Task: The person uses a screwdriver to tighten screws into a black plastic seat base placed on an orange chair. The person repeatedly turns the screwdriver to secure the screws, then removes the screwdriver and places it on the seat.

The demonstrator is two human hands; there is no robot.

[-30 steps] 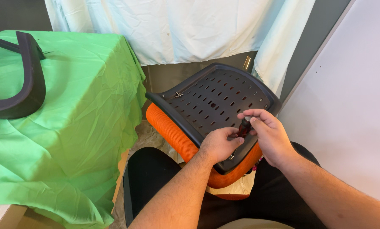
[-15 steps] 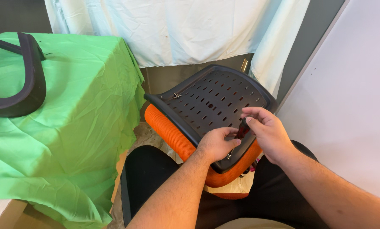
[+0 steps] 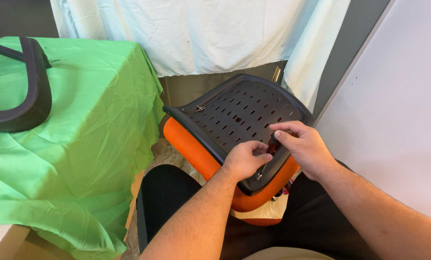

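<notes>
An upturned chair seat (image 3: 234,113) rests on my lap, its black perforated plastic underside facing up over orange cushion fabric (image 3: 196,149). My right hand (image 3: 304,147) grips the dark red handle of a screwdriver (image 3: 272,147), whose shaft slants down to a screw (image 3: 258,176) near the seat's front edge. My left hand (image 3: 244,159) sits closed on the black plastic beside the shaft, fingers touching it. A second small screw (image 3: 199,108) sticks up at the seat's far left corner.
A table draped in wrinkled green cloth (image 3: 90,135) stands at the left, with a curved black chair armrest (image 3: 25,91) lying on it. Pale cloth (image 3: 201,33) hangs behind the seat. A white wall panel (image 3: 398,120) rises on the right.
Both hands stay on the screwdriver at the same spot on the seat; the right hand's fingers have shifted slightly on the handle. Nothing else moved.
</notes>
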